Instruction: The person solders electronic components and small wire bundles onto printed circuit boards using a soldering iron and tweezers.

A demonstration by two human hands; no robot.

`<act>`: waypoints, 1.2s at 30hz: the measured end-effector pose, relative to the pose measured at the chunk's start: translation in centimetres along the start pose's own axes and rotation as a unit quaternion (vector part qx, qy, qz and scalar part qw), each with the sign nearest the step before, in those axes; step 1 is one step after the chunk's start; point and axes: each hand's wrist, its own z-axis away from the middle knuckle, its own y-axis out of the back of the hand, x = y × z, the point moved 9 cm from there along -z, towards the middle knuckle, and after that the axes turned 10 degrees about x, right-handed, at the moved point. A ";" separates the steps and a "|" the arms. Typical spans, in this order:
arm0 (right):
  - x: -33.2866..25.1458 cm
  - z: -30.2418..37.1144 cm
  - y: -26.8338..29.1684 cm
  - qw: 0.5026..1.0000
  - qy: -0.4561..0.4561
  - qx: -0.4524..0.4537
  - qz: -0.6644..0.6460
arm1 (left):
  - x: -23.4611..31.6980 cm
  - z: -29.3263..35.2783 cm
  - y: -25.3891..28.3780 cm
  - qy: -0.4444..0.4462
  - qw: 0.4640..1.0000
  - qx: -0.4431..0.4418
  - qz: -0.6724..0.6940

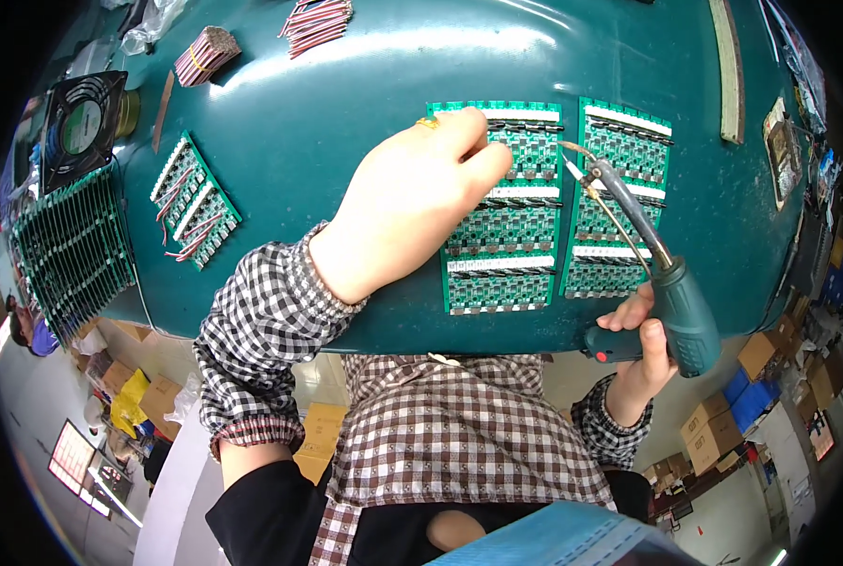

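Two green circuit-board panels lie side by side on the dark green table, the left panel [502, 231] and the right panel [619, 226], both with white strips and rows of small black parts. My left hand [407, 193] rests over the upper left of the left panel, fingers curled together; what they pinch, if anything, is hidden beneath them. My right hand [643, 363] grips a soldering gun [687, 325] by its dark green handle. The gun's bent metal tip and thin feed tube reach up and left, ending over the left panel's upper right edge.
At left lie small boards with red and white wires [195, 203]. Behind them are a banded wire bundle [205, 57] and loose wires [316, 26]. A black fan [84, 127] and a row of upright boards [73, 250] stand far left. A wooden strip [726, 71] lies back right.
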 end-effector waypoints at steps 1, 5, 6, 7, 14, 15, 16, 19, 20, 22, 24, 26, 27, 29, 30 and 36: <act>0.0 0.0 0.1 1.000 0.001 0.003 0.004 | -0.2 0.1 -0.2 0.005 1.000 -0.002 0.005; 0.0 -0.2 0.1 1.000 0.002 0.003 0.010 | 0.0 -0.3 0.3 0.018 0.999 0.023 0.027; -0.1 -0.2 0.0 1.000 0.010 -0.003 0.024 | 0.3 -0.5 0.5 0.013 0.999 0.040 0.026; -0.2 -0.2 -0.2 0.999 0.018 -0.010 0.038 | 0.5 -0.6 0.7 0.009 0.998 0.058 0.024; -0.8 -0.2 -0.4 0.998 0.036 -0.011 0.053 | 0.5 -0.1 -0.6 0.023 1.000 0.010 -0.006; -0.6 -0.1 -0.2 0.998 0.030 -0.007 0.059 | 0.2 0.0 -0.6 0.036 0.999 0.014 0.007; -0.5 -0.2 0.0 0.998 0.024 -0.003 0.064 | -0.1 0.0 -0.6 0.048 0.998 0.018 0.020; -0.6 -0.1 -0.3 0.998 0.030 -0.004 0.057 | -1.0 -0.2 0.0 0.100 0.992 0.053 0.056; -0.6 -0.1 -0.4 0.998 0.030 -0.003 0.058 | -0.9 -0.4 -0.1 0.100 0.992 0.052 0.057; -0.7 -0.1 -0.5 0.998 0.027 0.007 0.051 | -0.9 -0.6 -0.1 0.132 0.983 0.079 0.104; -0.9 -0.2 -0.5 0.999 0.022 0.022 0.033 | -0.9 -0.7 -0.9 0.120 0.988 0.076 0.066; -0.9 -0.3 -0.4 0.999 0.017 0.040 0.014 | -0.7 -0.8 -1.4 0.115 0.990 0.077 0.013; -1.0 -0.4 -0.4 0.999 0.020 0.039 0.020 | -0.7 -0.8 -1.6 0.115 0.990 0.077 0.013; -1.1 -0.4 -0.4 0.999 0.023 0.040 0.027 | -1.0 -0.7 -1.8 0.124 0.988 0.088 0.018; -1.2 -0.4 -0.4 0.998 0.030 0.039 0.041 | -0.9 -0.8 -1.8 0.124 0.988 0.087 0.019; -1.2 -0.5 -0.5 0.997 0.031 0.033 0.065 | -1.8 -0.7 -1.7 0.191 0.974 0.089 0.083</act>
